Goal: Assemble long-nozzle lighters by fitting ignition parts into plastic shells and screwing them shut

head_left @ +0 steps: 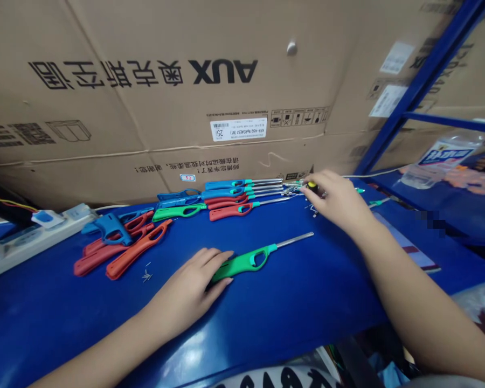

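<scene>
Left hand (pixel 188 293) cups green lighter (pixel 246 262), right hand (pixel 333 200) pinches yellow-black screwdriver (pixel 312 186).

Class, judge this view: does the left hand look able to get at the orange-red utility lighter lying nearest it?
Probably yes: the left hand rests on a green utility lighter, and nothing stands between it and the orange-red utility lighter on the blue workbench; only small metal pieces lie nearby.
</scene>
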`<action>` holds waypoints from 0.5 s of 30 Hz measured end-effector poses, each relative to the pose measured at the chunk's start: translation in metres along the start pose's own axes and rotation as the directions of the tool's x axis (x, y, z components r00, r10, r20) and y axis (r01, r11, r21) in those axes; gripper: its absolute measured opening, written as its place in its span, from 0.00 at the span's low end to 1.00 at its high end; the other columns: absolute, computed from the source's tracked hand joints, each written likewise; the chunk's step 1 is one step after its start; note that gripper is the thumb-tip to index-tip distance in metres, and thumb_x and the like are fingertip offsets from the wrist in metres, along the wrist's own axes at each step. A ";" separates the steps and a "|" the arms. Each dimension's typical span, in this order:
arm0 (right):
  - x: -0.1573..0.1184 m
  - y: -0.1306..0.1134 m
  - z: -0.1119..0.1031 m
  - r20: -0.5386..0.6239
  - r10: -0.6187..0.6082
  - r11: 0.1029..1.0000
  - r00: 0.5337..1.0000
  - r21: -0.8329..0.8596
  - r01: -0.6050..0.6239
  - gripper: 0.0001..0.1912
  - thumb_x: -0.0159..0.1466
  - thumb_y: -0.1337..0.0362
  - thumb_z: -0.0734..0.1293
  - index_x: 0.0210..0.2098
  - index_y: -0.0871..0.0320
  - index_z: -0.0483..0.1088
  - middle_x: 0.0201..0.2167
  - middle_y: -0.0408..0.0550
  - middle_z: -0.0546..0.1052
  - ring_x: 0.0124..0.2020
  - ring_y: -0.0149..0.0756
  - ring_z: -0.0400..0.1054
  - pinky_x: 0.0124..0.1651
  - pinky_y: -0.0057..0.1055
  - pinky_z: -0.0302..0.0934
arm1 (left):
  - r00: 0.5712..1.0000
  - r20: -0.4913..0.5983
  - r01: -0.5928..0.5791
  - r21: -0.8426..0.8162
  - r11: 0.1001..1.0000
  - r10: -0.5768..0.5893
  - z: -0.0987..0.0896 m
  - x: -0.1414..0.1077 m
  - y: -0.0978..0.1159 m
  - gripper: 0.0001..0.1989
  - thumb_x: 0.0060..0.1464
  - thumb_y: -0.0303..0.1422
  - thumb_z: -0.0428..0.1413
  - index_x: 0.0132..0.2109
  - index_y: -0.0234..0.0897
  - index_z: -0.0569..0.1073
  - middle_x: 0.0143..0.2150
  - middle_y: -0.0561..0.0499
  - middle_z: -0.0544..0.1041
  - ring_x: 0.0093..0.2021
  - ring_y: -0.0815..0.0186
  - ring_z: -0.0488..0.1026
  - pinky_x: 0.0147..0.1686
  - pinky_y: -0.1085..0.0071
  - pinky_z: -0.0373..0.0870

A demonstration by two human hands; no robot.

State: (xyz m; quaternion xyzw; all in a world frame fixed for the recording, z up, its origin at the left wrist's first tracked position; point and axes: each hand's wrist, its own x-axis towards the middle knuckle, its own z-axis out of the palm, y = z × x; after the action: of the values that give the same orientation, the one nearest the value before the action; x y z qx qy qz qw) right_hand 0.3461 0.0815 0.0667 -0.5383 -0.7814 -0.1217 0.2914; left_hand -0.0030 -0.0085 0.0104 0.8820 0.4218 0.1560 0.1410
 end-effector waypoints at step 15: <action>-0.013 0.026 0.003 0.650 0.290 0.956 0.702 -0.173 -0.235 0.10 0.51 0.67 0.71 0.34 0.57 0.72 0.42 0.53 0.68 0.28 0.36 0.67 0.35 0.36 0.65 | 0.999 -0.005 -0.033 -0.017 0.999 0.033 -0.004 0.001 -0.009 0.18 0.69 0.34 0.48 0.63 0.44 0.67 0.54 0.46 0.71 0.52 0.58 0.70 0.54 0.60 0.73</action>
State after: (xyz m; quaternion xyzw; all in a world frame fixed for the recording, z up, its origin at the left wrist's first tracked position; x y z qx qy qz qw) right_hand 0.3726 0.0831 0.0531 -0.6623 -0.7434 0.0922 -0.0152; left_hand -0.0102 -0.0015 0.0108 0.8872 0.4063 0.1640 0.1449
